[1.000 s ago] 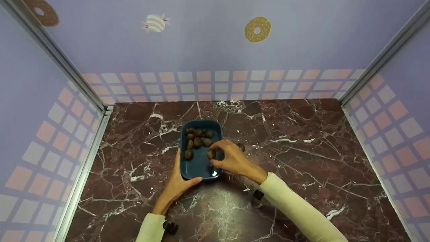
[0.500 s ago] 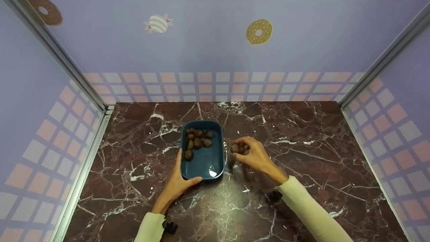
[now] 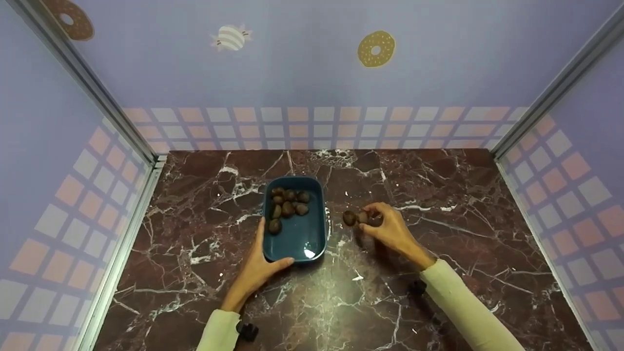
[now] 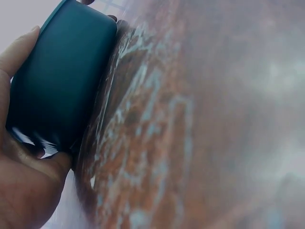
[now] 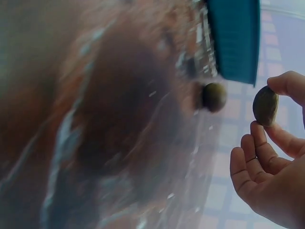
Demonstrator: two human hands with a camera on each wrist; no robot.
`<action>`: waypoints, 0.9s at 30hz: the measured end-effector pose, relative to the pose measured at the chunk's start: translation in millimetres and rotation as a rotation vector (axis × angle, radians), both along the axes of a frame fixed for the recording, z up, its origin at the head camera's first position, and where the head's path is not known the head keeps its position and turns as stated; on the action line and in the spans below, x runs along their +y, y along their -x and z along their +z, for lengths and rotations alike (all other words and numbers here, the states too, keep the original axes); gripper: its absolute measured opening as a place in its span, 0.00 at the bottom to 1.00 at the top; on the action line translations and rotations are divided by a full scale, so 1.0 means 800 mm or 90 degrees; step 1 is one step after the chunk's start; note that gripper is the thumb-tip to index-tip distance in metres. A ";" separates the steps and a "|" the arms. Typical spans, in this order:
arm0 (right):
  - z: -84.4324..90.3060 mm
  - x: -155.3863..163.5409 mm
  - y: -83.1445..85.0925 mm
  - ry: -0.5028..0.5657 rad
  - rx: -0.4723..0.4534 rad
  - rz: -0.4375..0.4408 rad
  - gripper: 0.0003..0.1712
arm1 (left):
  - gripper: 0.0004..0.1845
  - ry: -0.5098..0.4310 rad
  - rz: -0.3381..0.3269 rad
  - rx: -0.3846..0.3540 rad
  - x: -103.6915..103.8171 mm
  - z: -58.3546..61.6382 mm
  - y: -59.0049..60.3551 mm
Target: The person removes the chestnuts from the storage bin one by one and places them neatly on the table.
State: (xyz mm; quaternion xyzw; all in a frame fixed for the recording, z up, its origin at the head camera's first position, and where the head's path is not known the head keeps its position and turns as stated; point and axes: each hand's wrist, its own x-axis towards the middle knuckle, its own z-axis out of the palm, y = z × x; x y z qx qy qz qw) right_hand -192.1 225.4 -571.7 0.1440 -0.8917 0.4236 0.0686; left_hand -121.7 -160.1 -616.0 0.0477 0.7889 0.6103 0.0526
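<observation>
My right hand (image 3: pixel 390 226) pinches a brown chestnut (image 5: pixel 265 106) between thumb and fingertips, to the right of a blue-green rectangular dish (image 3: pixel 297 246). Another chestnut (image 3: pixel 349 218) lies on the table between that hand and the dish. Several more chestnuts (image 3: pixel 288 208) are gathered in the far and left part of the dish, its near right part showing bare bottom. My left hand (image 3: pixel 258 263) holds the dish at its near left corner, fingers along the left side and thumb at the near edge. The left wrist view shows the dish's outer wall (image 4: pixel 66 71) against this hand (image 4: pixel 28 186).
The tabletop (image 3: pixel 438 273) is dark red-brown marble with white veins. Lilac panels with pink and white checks stand at the back (image 3: pixel 302 73), left and right. Metal strips (image 3: pixel 122 234) run along the panel corners and left table edge.
My right hand has moved right, out from over the dish, with a chestnut pinched in it. The other chestnut stays on the table. My left hand keeps its place at the dish.
</observation>
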 end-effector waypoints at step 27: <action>-0.038 0.026 0.022 -0.087 -0.030 0.001 0.21 | 0.73 -0.001 0.004 0.009 0.001 -0.001 -0.002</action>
